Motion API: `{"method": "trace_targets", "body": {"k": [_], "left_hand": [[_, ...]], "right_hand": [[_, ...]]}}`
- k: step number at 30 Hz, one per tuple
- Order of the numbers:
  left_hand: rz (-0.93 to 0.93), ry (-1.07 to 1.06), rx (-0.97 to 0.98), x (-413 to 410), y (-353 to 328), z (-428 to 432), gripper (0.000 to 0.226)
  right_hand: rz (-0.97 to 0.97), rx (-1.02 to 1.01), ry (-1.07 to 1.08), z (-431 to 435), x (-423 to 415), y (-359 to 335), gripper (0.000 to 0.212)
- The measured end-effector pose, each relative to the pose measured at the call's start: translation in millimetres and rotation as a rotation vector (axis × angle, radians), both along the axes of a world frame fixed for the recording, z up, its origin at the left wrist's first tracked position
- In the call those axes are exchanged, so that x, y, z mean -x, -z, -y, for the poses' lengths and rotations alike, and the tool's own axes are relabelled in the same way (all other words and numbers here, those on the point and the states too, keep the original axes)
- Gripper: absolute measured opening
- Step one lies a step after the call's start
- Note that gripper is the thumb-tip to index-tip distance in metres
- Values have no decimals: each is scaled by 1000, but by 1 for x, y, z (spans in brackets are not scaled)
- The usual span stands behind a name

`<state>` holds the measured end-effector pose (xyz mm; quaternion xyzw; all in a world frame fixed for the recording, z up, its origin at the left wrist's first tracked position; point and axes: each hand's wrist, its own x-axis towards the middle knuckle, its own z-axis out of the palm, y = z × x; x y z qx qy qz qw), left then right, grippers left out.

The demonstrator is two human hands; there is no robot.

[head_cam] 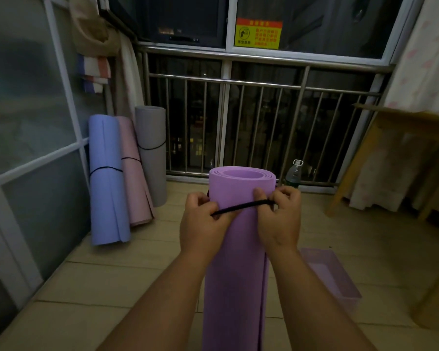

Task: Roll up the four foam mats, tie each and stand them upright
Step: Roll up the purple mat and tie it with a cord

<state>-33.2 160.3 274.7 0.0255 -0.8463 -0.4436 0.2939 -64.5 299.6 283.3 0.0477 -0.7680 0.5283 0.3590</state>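
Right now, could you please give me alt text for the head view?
The left hand and right hand pinch a black cord stretched across a rolled purple mat held upright. A blue mat, pink mat and grey mat, each tied, stand in the corner by a railing.

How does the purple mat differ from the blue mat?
The purple mat stands mid-floor; the blue mat leans on the glass wall. The left hand and right hand pinch the purple mat's black cord, not yet tied; the blue mat's tie circles it. Both are rolled, upright.
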Motion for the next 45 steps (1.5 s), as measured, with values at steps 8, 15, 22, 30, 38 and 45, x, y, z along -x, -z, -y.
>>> {"method": "trace_targets", "body": {"k": [8, 15, 22, 30, 38, 45], "left_hand": [[293, 323, -350, 8, -8, 14, 6], [427, 167, -695, -3, -30, 29, 28], [445, 115, -685, -2, -37, 17, 19], [374, -18, -69, 3, -47, 16, 31], [442, 21, -252, 7, -55, 25, 19], [439, 27, -355, 6, -52, 25, 14]], "right_hand": [[42, 86, -242, -18, 0, -11, 42], [359, 544, -479, -17, -11, -25, 34], [424, 594, -105, -1, -7, -28, 23], [435, 547, 9, 0, -6, -21, 11], [580, 722, -92, -13, -5, -41, 24], [702, 692, -164, -12, -8, -51, 19]]}}
